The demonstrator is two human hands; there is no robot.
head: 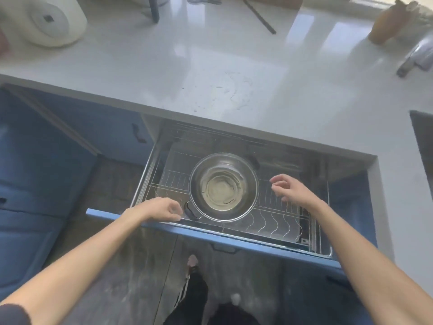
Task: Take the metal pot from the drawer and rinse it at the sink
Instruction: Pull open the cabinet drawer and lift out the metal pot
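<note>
A round metal pot [223, 186] with two black side handles sits upright on the wire rack of the pulled-out blue drawer [234, 240]. My left hand [164, 209] hovers just left of the pot's near black handle [191, 213], fingers curled, holding nothing. To the right of the pot's rim is my right hand [289, 188], fingers spread and bent, a short gap from the pot. The pot's far handle [253, 160] shows at its upper right. The dark edge of the sink [423, 141] is at the far right.
A pale grey countertop [210, 66] runs above the drawer. On it stand a white appliance [46, 22] at the left, a brown bottle [386, 24] and a metal tap [417, 57] at the right. Blue cabinet doors [46, 160] are at the left. My feet show on the floor below.
</note>
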